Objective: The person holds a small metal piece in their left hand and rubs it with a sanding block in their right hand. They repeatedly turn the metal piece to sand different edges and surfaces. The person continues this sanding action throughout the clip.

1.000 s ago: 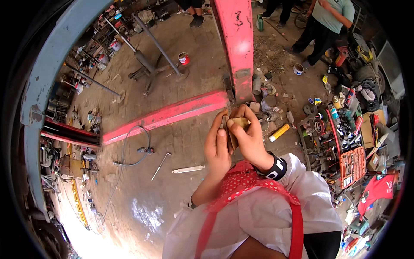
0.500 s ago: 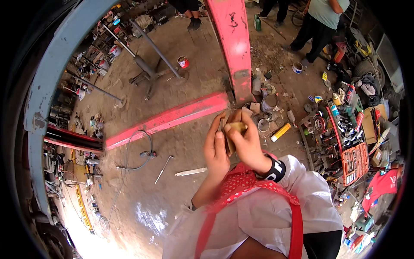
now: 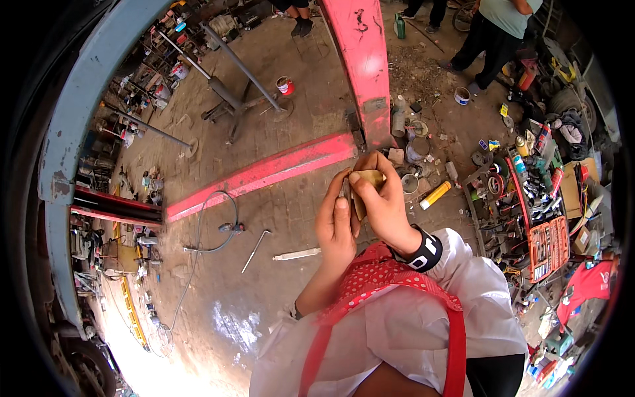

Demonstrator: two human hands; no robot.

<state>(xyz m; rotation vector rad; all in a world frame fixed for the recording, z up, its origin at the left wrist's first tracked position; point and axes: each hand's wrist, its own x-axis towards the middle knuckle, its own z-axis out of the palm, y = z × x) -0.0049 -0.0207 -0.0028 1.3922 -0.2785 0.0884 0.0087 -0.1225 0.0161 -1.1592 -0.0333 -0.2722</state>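
Seen from above, a person in a white shirt and red dotted apron holds both hands together in front of the chest, over a dusty concrete floor [image 3: 264,278]. The left hand [image 3: 335,228] and the right hand [image 3: 381,205] both close around a small yellowish-tan object [image 3: 368,182], pinched between the fingers; what it is cannot be told. A black wristband [image 3: 423,250] sits on the right wrist. On the floor beyond lie a red painted beam [image 3: 264,173], a yellow tube [image 3: 435,195], and an orange tray of sockets [image 3: 549,241] to the right. Another person [image 3: 496,30] stands at the far right.
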